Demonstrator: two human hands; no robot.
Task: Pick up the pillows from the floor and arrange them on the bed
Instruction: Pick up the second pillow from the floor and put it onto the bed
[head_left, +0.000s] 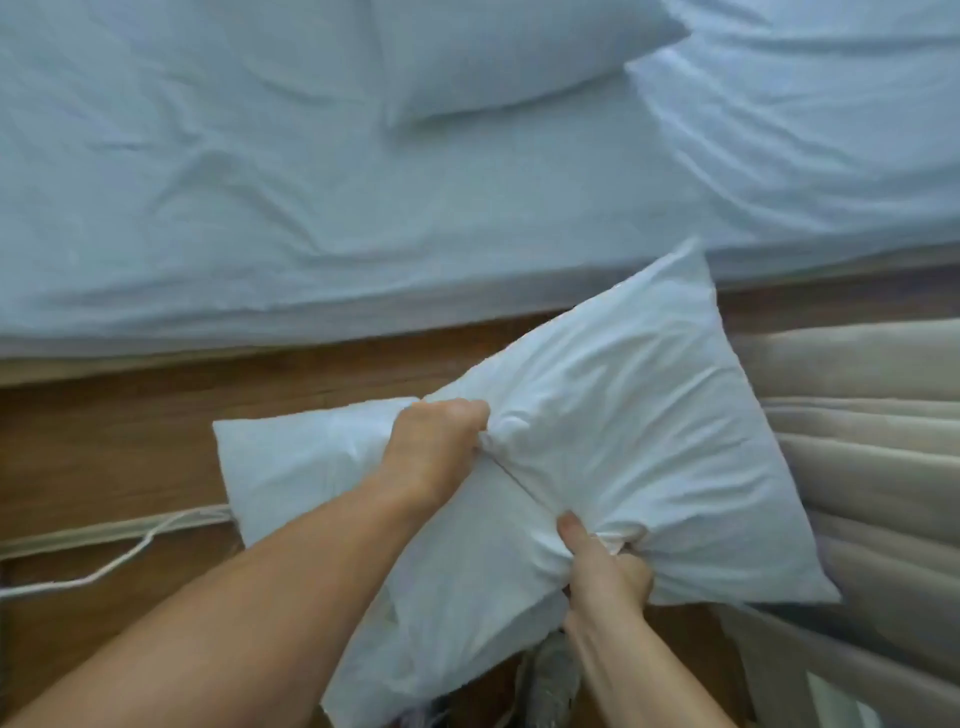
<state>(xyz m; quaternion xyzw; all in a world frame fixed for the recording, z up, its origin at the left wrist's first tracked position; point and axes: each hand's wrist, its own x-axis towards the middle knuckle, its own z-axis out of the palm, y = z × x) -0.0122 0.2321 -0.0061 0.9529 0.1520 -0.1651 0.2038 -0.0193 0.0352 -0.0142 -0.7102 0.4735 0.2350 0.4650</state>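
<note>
Wood floor, pale-sheeted bed, beige curtain right.

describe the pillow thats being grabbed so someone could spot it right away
Below the bed, over the wooden floor, two white pillows overlap. It is the upper right pillow, nearest the curtain. Only this one is bunched in both the left hand and right hand.

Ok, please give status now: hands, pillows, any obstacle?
Left hand and right hand shut on upper pillow. Second pillow underneath. One pillow on bed. Path clear.
</note>
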